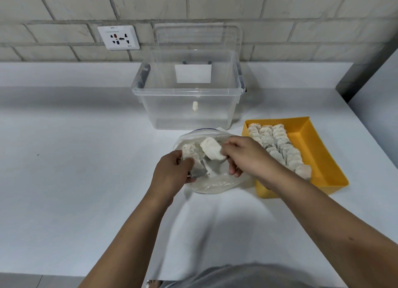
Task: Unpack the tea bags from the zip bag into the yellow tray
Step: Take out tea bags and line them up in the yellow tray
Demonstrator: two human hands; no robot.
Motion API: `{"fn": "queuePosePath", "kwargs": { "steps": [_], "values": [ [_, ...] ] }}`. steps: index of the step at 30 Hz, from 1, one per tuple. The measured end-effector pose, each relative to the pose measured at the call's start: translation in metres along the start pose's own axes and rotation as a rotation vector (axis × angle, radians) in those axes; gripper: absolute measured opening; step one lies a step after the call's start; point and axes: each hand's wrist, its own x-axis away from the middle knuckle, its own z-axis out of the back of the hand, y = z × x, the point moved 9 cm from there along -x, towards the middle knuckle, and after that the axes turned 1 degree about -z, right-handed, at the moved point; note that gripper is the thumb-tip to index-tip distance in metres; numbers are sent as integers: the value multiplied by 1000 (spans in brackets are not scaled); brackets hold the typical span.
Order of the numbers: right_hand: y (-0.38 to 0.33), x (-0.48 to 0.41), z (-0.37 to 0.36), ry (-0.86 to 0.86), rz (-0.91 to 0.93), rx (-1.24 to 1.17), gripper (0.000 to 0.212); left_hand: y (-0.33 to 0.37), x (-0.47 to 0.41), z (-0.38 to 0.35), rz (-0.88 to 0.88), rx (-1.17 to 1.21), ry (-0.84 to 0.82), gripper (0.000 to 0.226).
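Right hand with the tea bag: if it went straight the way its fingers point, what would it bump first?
The right hand, pinching a tea bag, points left across the zip bag. It would probably bump the tea bags inside first, then the left hand; depth is unclear.

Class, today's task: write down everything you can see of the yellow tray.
The yellow tray is a shallow rectangular tub, plastic by its look, with sloping walls and an open top. It sits flat on the white counter, right of the zip bag. Rows of tea bags fill its left side; the right strip of floor is bare. The right forearm hides its near left corner.
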Motion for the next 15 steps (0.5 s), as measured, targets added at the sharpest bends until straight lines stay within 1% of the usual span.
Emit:
{"fn": "queuePosePath", "kwargs": {
  "steps": [1,2,3,4,6,8,10,12,15],
  "values": [
    [4,6,-3,-71,-79,-219,15,1,2,-5,7,33,-21,19],
    [6,12,-8,-136,-143,-383,14,4,4,-11,16,83,-55,18],
    [9,16,-12,-186,-190,-472,11,7,8,-18,24,149,-100,17],
    [13,19,-15,-219,-223,-506,10,12,13,-26,34,223,-146,19],
    [23,22,-16,-225,-261,-506,8,20,19,-36,64,374,-197,21],
    [31,23,-13,-188,-282,-512,8,24,23,-41,77,453,-212,28],
    [35,27,-9,-158,-281,-538,8,29,26,-44,41,411,-226,29],
    [36,32,-5,-140,-261,-550,9,31,28,-48,3,358,-234,22],
    [34,39,8,-57,-177,-475,16,34,32,-54,-28,302,-242,17]
  ]
}}
